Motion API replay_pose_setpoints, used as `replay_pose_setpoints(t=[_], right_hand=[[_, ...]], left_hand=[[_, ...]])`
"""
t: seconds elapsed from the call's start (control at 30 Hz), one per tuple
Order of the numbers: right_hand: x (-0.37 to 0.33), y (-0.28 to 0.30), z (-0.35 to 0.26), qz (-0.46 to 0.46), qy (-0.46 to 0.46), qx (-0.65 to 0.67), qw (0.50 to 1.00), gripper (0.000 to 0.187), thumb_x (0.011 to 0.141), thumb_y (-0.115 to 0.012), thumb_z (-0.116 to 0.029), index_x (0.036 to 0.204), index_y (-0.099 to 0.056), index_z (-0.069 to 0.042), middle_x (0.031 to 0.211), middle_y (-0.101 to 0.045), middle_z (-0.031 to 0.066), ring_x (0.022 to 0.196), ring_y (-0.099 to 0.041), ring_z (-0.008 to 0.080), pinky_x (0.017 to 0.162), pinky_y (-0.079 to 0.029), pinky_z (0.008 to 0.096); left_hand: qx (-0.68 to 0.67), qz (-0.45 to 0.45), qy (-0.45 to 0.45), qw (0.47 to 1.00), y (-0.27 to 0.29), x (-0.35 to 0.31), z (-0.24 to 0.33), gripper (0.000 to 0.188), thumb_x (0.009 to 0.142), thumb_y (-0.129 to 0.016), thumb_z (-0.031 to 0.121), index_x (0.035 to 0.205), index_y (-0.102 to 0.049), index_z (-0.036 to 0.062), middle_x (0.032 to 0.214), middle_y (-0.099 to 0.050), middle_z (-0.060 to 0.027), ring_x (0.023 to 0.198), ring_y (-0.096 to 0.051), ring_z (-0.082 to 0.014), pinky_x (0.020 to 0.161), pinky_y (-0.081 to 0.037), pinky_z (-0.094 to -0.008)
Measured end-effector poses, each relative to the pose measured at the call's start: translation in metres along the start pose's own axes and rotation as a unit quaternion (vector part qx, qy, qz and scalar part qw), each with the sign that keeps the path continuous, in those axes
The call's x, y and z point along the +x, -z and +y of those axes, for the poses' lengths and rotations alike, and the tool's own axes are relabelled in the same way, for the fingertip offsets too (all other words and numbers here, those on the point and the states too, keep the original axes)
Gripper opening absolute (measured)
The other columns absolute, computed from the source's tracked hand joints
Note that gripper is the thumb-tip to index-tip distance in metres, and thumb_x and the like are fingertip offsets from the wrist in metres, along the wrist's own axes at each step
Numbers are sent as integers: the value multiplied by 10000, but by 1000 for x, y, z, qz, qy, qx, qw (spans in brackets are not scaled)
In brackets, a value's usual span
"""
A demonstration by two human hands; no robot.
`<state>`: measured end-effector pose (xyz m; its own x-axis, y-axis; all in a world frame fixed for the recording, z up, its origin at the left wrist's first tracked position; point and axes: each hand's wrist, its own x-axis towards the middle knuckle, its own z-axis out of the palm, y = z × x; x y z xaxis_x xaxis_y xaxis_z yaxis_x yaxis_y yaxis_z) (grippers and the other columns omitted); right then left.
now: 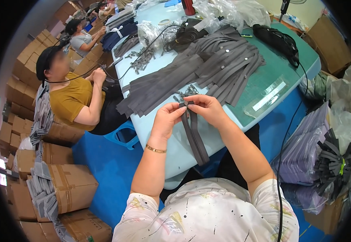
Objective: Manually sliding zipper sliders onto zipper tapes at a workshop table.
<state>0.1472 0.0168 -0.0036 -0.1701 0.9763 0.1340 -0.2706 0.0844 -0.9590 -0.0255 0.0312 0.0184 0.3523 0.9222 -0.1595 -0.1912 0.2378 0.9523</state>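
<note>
A dark grey zipper (pixel 195 140) hangs from my fingers over the near edge of the table. Its two tapes are parted near the top and lie together lower down. My left hand (pixel 167 120) pinches its upper end from the left. From the other side, my right hand (pixel 209 111) grips the same end, thumb and fingertips meeting the left ones. Whether a small slider sits between the fingertips is hidden. Just beyond my hands lies a small pile of metal zipper sliders (pixel 188 91). Behind it, long dark grey zipper strips (pixel 165 80) spread across the table.
More sliders (pixel 143 62) lie farther left on the pale table (pixel 159 159). A green mat (pixel 278 60) carries a black bag (pixel 276 41). At left another person (pixel 76 94) sits beside cardboard boxes (pixel 72 183). Wrapped bundles (pixel 302 147) stand at right, near a hanging black cable (pixel 284 151).
</note>
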Motion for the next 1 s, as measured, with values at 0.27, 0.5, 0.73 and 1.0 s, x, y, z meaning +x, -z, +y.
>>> replay_pose_setpoints(t=[0.27,0.5,0.73,1.0], right_hand=[[-4,1,-7,17,34,19,999,279,827,-590,-31,1105,-608,-25,924,-640,37,828,-585,84,750,-472,220],[-3,4,-6,14,9,13,1000,257,820,-597,-27,1076,-619,-19,864,-641,32,773,-585,81,671,-475,217],[-1,4,-2,24,9,20,999,228,811,-619,-35,1037,-627,-12,861,-644,38,769,-596,86,677,-483,216],[-2,4,2,24,8,-6,1000,238,792,-637,-34,1025,-600,-7,827,-632,26,757,-594,78,671,-480,212]], left_hand=[[1,-26,60,998,-15,-14,-3,203,906,-533,189,963,-592,3,885,-628,-51,798,-611,-126,740,-503,-280],[-27,-36,54,998,-22,-14,-5,209,916,-508,174,980,-581,-11,898,-636,-85,824,-635,-186,741,-520,-309],[-9,-4,5,1000,-20,-9,-14,193,901,-535,148,1016,-564,-3,879,-634,-74,806,-628,-157,713,-519,-262],[-56,59,-39,996,-19,-5,-16,215,845,-601,57,1043,-601,-27,891,-630,-66,772,-599,-122,689,-498,-228]])
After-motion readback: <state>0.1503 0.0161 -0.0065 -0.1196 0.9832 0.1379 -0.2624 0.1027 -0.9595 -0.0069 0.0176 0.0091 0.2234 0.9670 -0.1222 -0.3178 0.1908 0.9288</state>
